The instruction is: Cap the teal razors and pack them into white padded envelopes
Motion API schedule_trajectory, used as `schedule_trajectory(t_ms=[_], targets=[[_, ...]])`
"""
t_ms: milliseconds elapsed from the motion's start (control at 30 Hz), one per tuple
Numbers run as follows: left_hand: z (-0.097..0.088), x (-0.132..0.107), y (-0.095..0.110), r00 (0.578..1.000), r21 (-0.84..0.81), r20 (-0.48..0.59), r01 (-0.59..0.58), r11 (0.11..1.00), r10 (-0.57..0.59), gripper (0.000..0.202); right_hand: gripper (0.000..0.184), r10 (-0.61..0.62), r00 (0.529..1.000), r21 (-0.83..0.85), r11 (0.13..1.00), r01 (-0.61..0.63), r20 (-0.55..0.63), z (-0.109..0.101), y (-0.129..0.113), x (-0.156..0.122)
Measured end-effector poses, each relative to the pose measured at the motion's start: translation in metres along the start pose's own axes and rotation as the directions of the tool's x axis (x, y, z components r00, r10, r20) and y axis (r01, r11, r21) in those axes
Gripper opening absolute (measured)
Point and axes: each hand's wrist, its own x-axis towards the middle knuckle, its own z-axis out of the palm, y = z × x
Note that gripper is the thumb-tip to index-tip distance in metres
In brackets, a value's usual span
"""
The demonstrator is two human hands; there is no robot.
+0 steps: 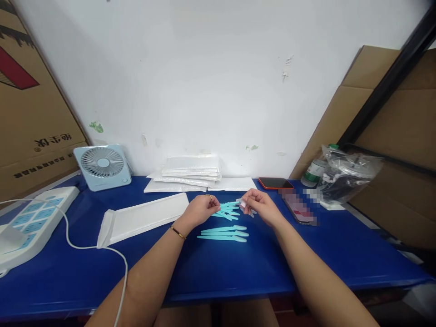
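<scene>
My left hand point(204, 208) is closed in a pinch on the handle end of a teal eyebrow razor point(232, 203). My right hand point(260, 204) pinches at the razor's other end, where a small clear or whitish piece point(243, 204) shows between the fingers; its exact kind is hard to make out. Under and between both hands lies a loose pile of teal razors point(229, 213), partly hidden by my fingers. Closer to me, three more razors point(223, 233) rest side by side on the blue table point(238, 268), their blade ends to the right.
A white padded envelope point(146, 218) lies left of my hands, and a stack of them point(190, 170) sits against the wall. Farther left are a fan point(103, 167), a power strip point(41, 222) and its cable. Phones point(275, 183), a bottle point(314, 172) and a plastic bag point(344, 177) stand right.
</scene>
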Motion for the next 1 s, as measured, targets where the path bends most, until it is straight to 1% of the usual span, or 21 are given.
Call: schedule_trajectory(t_ms=[67, 133, 200, 233, 267, 300, 333, 400, 467, 533, 600, 700, 800, 833, 900, 967, 1000], targets=[[0.0, 0.0, 0.003, 1.0, -0.009, 0.005, 0.001, 1.0, -0.001, 0.022, 0.029, 0.01, 0.999, -0.024, 1.0, -0.01, 0.03, 0.004, -0.001, -0.001], [0.0, -0.002, 0.007, 1.0, -0.015, 0.029, -0.005, 1.0, 0.005, 0.022, 0.028, 0.028, 0.996, -0.056, 0.998, -0.023, 0.085, 0.006, -0.003, -0.003], [0.0, -0.005, 0.013, 0.996, -0.009, 0.087, -0.017, 1.0, 0.017, 0.021, 0.028, 0.055, 0.984, -0.124, 0.992, -0.033, 0.171, 0.004, -0.005, -0.004], [0.0, -0.006, 0.015, 0.992, 0.009, 0.125, -0.023, 1.0, 0.022, 0.02, 0.028, 0.061, 0.978, -0.174, 0.984, -0.027, 0.197, 0.001, -0.006, -0.004], [0.0, -0.008, 0.018, 0.986, 0.043, 0.163, -0.032, 0.999, 0.025, 0.019, 0.029, 0.06, 0.979, -0.233, 0.972, -0.014, 0.195, -0.004, -0.006, -0.004], [0.001, -0.01, 0.02, 0.98, 0.087, 0.197, -0.043, 0.995, 0.025, 0.018, 0.03, 0.049, 0.986, -0.305, 0.952, 0.002, 0.159, -0.009, -0.006, -0.004], [0.002, -0.011, 0.022, 0.974, 0.133, 0.227, -0.056, 0.989, 0.025, 0.016, 0.03, 0.026, 0.995, -0.392, 0.92, 0.014, 0.096, -0.015, -0.005, -0.003], [0.003, -0.012, 0.022, 0.966, 0.212, 0.256, -0.082, 0.974, 0.026, 0.015, 0.03, -0.029, 0.999, -0.582, 0.813, 0.0, -0.04, -0.027, -0.002, -0.002], [0.003, -0.011, 0.018, 0.978, 0.274, 0.206, -0.097, 0.957, 0.04, 0.016, 0.026, -0.033, 0.995, -0.741, 0.669, -0.046, -0.092, -0.035, 0.003, -0.002], [0.003, -0.007, 0.012, 0.992, 0.352, 0.103, -0.1, 0.931, 0.068, 0.017, 0.021, 0.012, 0.997, -0.832, 0.549, -0.072, -0.078, -0.039, 0.008, -0.001], [0.003, -0.003, 0.005, 0.996, 0.427, 0.033, -0.091, 0.9, 0.085, 0.017, 0.018, 0.06, 0.997, -0.883, 0.464, -0.074, -0.052, -0.037, 0.01, -0.001], [0.004, 0.001, -0.002, 0.998, 0.473, 0.031, -0.07, 0.878, 0.064, 0.013, 0.012, 0.106, 0.993, -0.934, 0.348, -0.085, -0.051, -0.03, 0.01, -0.001], [0.005, 0.002, -0.004, 0.998, 0.461, 0.043, -0.058, 0.886, 0.043, 0.011, 0.012, 0.127, 0.988, -0.966, 0.231, -0.115, -0.087, -0.021, 0.007, -0.001], [0.005, 0.002, -0.004, 0.998, 0.452, 0.044, -0.054, 0.89, 0.038, 0.011, 0.012, 0.125, 0.988, -0.972, 0.205, -0.119, -0.095, -0.019, 0.007, -0.001], [0.005, 0.002, -0.004, 0.999, 0.43, 0.045, -0.043, 0.902, 0.026, 0.012, 0.011, 0.113, 0.989, -0.976, 0.183, -0.117, -0.097, -0.016, 0.006, -0.001], [0.004, 0.002, -0.004, 0.999, 0.412, 0.047, -0.032, 0.911, 0.014, 0.01, 0.008, 0.095, 0.991, -0.973, 0.202, -0.111, -0.094, -0.016, 0.007, -0.001], [0.004, 0.001, -0.004, 0.999, 0.403, 0.048, -0.031, 0.915, 0.012, 0.01, 0.007, 0.083, 0.993, -0.966, 0.238, -0.103, -0.086, -0.017, 0.007, -0.001]])
